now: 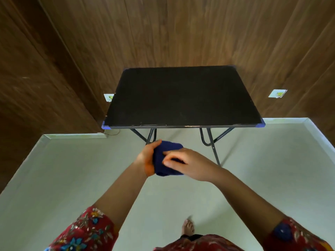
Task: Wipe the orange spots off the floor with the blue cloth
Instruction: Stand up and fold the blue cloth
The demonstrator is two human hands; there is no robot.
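Blue cloth (165, 158) bunched, held between both hands well above the pale floor (72, 178): left hand (146, 158) cups it, right hand (188, 163) pinches its right side; no orange spots visible below.

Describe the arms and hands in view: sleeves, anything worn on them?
Two bare hands, left hand and right hand, no gloves; no rings, watch or bangles show. The left sleeve and right sleeve end near the elbow, arms uncovered below: dark red fabric printed with blue, yellow and white flowers.
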